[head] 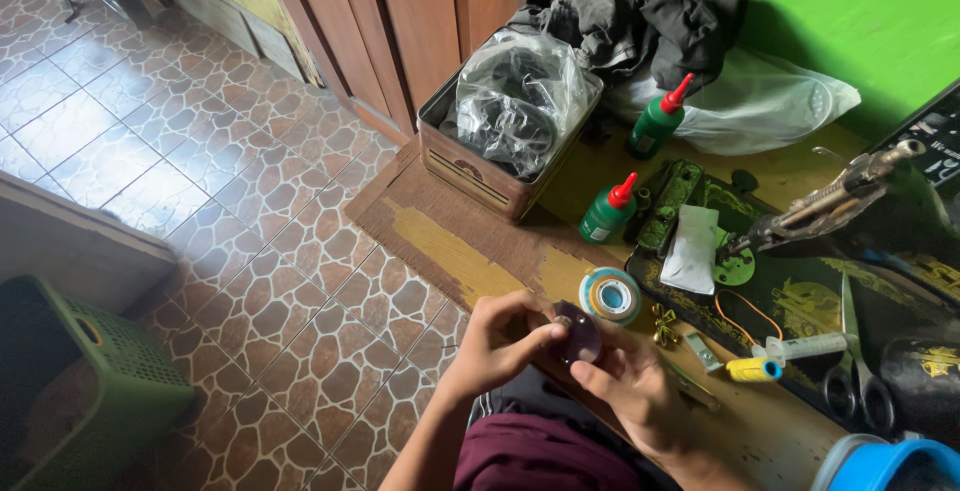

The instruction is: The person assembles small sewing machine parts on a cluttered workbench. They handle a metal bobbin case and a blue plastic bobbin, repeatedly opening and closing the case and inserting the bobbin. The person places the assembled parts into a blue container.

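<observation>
Right hand (pixel 628 383) cradles dark round object (pixel 579 336), possibly spool; left hand (pixel 492 343) fingers pinched on its left edge.

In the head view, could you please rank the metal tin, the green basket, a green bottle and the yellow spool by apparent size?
1. Green basket, nearer the camera, so unsure against the tin.
2. Metal tin.
3. Green bottle.
4. Yellow spool.

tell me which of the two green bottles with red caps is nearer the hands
The green bottle beside the black machine base, just above the tape roll. The other green bottle stands farther back, by the clear plastic bag.
</observation>
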